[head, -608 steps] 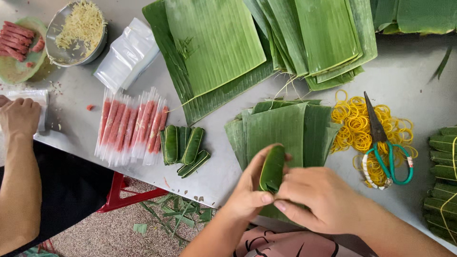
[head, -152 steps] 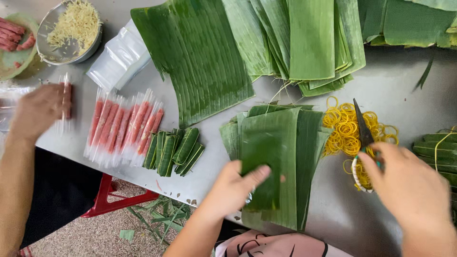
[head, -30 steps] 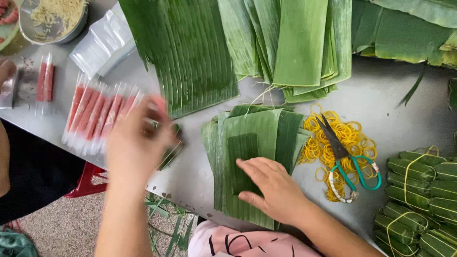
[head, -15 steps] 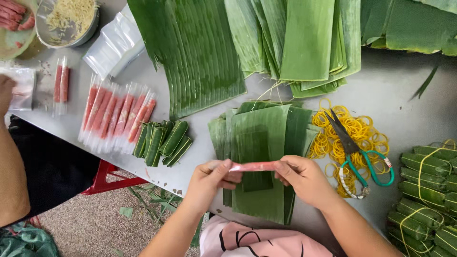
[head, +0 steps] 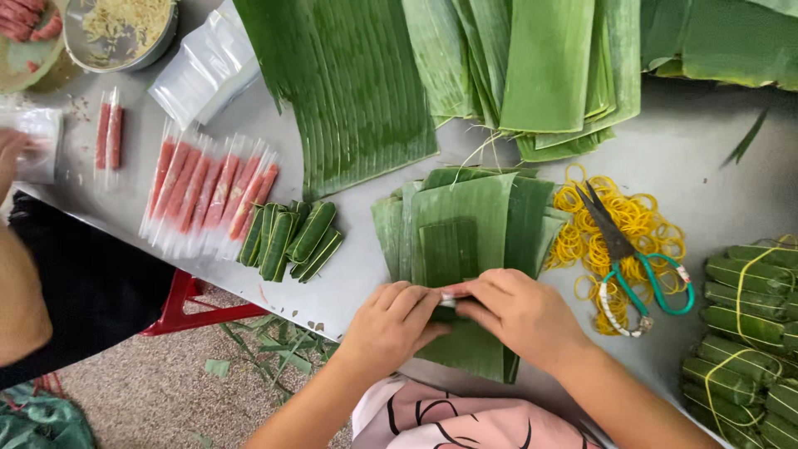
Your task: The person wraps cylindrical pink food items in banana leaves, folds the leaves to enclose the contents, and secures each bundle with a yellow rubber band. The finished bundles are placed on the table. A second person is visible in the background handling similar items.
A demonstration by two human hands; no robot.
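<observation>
My left hand [head: 397, 323] and right hand [head: 519, 312] meet at the near edge of the table, fingers curled in toward each other, both pinching a pink meat stick [head: 453, 293] in clear wrap. Only a short bit of the stick shows between my fingertips; the rest is covered by my fingers. It lies crosswise on a stack of cut banana leaf pieces [head: 465, 241], on the near part of the stack, just below a small darker leaf strip [head: 449, 249] that sits on top.

Just right of the stack: a heap of yellow rubber bands [head: 582, 241], with scissors [head: 628, 262] with green handles lying on it. Farther right, at the table's edge, tied green leaf bundles [head: 748, 324] are piled, bound with yellow bands.

Left of the stack: a small cluster of rolled green leaf parcels [head: 287, 237], untied, touching a row of wrapped pink sticks [head: 208, 191] laid side by side. Two more wrapped sticks [head: 108, 137] lie apart, farther left.

Far side of the table: large whole banana leaves [head: 349, 83] and a pile of long cut leaves [head: 540, 66]. Top left: clear plastic bags [head: 204, 66], a metal bowl [head: 162, 37] of pale shreds, a green plate [head: 17, 71] with pink pieces.

At the left edge, another person's hand [head: 12, 154] rests on a clear bag [head: 41, 141].
</observation>
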